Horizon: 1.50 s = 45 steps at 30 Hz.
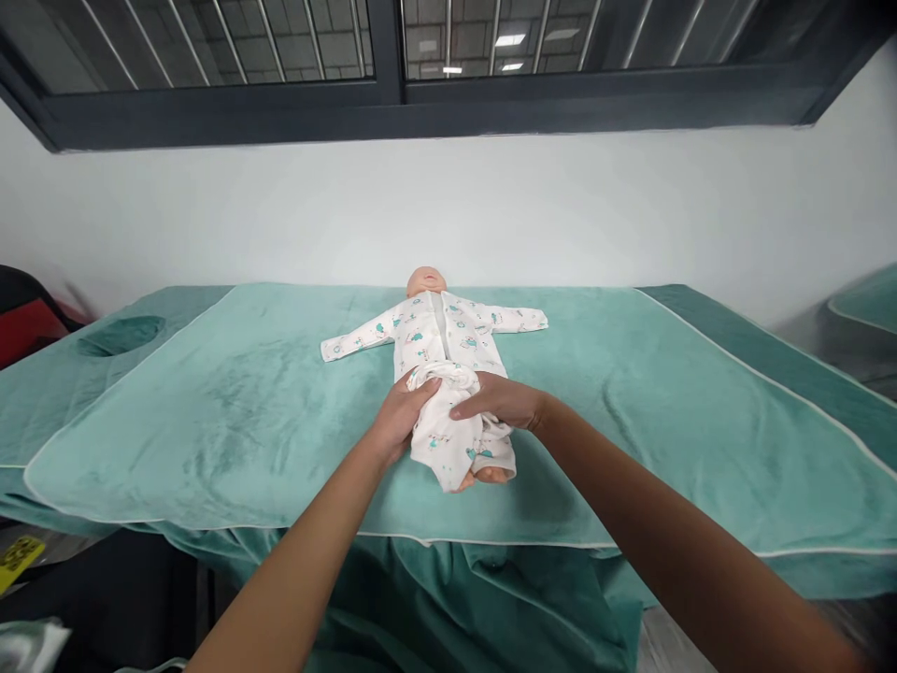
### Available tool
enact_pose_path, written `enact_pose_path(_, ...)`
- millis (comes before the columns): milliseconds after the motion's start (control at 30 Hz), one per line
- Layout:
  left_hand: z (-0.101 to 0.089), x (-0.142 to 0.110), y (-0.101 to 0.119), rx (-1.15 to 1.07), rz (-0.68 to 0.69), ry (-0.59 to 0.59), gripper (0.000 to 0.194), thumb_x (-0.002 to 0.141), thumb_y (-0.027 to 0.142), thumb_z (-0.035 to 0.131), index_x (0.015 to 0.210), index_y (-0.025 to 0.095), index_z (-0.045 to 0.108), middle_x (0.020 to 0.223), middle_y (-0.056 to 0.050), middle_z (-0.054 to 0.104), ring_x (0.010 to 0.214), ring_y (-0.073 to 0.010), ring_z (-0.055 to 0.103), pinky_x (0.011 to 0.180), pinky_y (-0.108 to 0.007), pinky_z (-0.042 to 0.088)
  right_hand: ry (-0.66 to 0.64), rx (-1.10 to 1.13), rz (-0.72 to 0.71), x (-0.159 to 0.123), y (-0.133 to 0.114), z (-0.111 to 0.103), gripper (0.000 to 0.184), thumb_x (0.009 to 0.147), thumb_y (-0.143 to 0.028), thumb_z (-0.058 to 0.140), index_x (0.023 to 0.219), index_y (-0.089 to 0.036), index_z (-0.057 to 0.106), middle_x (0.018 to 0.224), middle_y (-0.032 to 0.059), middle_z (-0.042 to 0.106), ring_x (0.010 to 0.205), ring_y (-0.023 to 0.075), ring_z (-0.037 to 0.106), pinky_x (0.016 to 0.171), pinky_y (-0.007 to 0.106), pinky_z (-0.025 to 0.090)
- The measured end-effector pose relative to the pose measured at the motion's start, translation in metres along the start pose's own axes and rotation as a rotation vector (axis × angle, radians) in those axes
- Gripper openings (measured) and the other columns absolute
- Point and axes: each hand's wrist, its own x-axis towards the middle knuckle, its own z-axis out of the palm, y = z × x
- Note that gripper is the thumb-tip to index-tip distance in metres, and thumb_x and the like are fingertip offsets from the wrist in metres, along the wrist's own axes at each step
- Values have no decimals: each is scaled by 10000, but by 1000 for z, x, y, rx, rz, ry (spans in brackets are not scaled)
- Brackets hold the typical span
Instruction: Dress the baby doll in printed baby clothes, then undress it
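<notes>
A baby doll [426, 280] lies on its back on a green blanket [280, 421], head toward the wall and feet toward me. It wears a white printed top [417, 336] with long sleeves spread out to both sides. White printed baby pants [448, 439] cover its legs, bunched at the waist, and its feet stick out below. My left hand [405, 409] grips the bunched pants on the left, thumb on top. From the right, my right hand [501, 400] holds the same cloth, thumb across the front and the other fingers hidden behind it.
The green-covered table [707, 318] stands against a white wall below a dark-framed window [392, 107]. A face hole [121, 336] is at the table's left. A red and black object [32, 327] sits at the far left, and a black seat [105, 598] at the lower left.
</notes>
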Motion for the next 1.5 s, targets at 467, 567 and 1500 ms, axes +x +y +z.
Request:
enact_pose_path(467,-6,-2,8,240,26,-265,478,678,341,808,1105,153,705,1105,-108,721,1032,-298,641,863,-354,475,148,103,-158,1,9,0,427,724,-321,761,1097,-130,682,1007,104,729,851,213,679,764,306,525)
enact_pose_path(567,-4,-6,4,105,38,-224,456,730,353,767,1127,142,688,1099,-116,719,1027,-275,645,896,-349,467,158,42,-150,3,12,1,441,736,-366,759,1115,-155,680,1039,94,721,907,218,668,792,313,514)
enact_pose_path(1500,76,-123,-50,-524,-112,531,510,734,382,750,1181,162,641,1059,-115,725,984,-276,688,804,-335,558,-145,-1056,-64,-2,-7,18,198,698,-338,752,740,-170,656,762,-2,667,691,145,561,631,252,405)
